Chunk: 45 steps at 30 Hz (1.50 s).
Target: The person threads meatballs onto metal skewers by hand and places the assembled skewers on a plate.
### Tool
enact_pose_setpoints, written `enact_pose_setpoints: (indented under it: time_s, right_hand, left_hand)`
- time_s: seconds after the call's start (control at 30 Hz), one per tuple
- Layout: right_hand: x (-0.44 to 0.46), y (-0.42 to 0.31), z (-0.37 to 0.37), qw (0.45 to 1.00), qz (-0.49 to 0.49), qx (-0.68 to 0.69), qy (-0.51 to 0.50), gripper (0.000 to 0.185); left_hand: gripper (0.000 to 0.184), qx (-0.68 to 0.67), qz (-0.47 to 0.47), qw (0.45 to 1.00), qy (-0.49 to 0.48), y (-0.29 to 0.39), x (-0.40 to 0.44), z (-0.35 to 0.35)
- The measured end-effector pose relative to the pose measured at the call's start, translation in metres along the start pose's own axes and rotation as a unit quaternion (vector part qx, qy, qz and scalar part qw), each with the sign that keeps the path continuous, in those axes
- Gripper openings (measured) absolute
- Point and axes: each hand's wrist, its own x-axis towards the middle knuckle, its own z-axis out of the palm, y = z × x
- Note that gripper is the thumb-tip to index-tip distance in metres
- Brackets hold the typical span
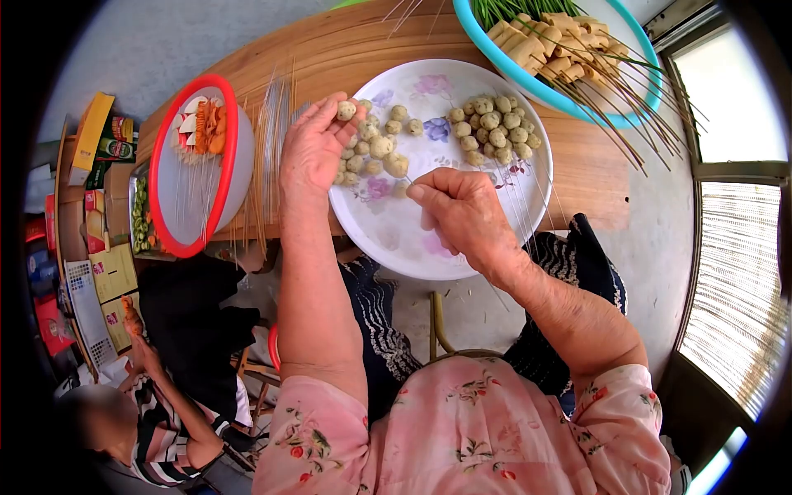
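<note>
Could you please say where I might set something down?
The tray is bare inside its near rim, below the right hand; the table is bare right of the tray, below the blue basin. Crowded: the tray's two ball clusters and the skewers left of it.

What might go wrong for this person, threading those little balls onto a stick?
The skewer in the right hand points roughly toward the left hand, so a slip might prick it. The single ball held by the left hand could drop and roll across the floral tray. Sticks from the rolls jut past the rim of the turquoise basin, so someone brushing by might catch them.
</note>
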Motion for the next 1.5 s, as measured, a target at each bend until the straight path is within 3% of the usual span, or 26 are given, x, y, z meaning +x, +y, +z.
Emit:
enact_pose_setpoints:
  time_s: [0.4,0.6,1.0,1.1,1.3,1.5]
  right_hand:
    - [0.002,0.004,0.001,1.0,0.004,0.011,0.0,0.016]
    - [0.001,0.002,0.0,1.0,-0.011,0.022,0.016,0.018]
    - [-0.001,0.009,0.003,0.999,-0.008,0.037,0.025,0.018]
    - [-0.001,0.017,0.003,0.997,-0.074,0.001,0.036,0.018]
    - [0.003,0.02,0.003,0.994,-0.084,0.045,0.051,0.016]
    - [0.006,0.015,-0.001,0.996,-0.042,0.059,0.059,0.017]
  left_hand:
    - [0.034,0.025,0.005,1.0,0.007,0.004,-0.007,0.013]
    - [0.042,0.044,0.026,0.998,-0.034,0.001,-0.013,0.024]
    - [0.043,-0.035,0.057,0.998,-0.018,0.003,-0.017,0.036]
    - [0.043,-0.039,0.052,0.998,-0.024,0.003,-0.019,0.037]
    - [0.04,-0.026,0.033,0.999,-0.025,0.0,-0.022,0.045]
    - [0.04,0.003,0.008,0.997,-0.071,-0.012,-0.024,0.053]
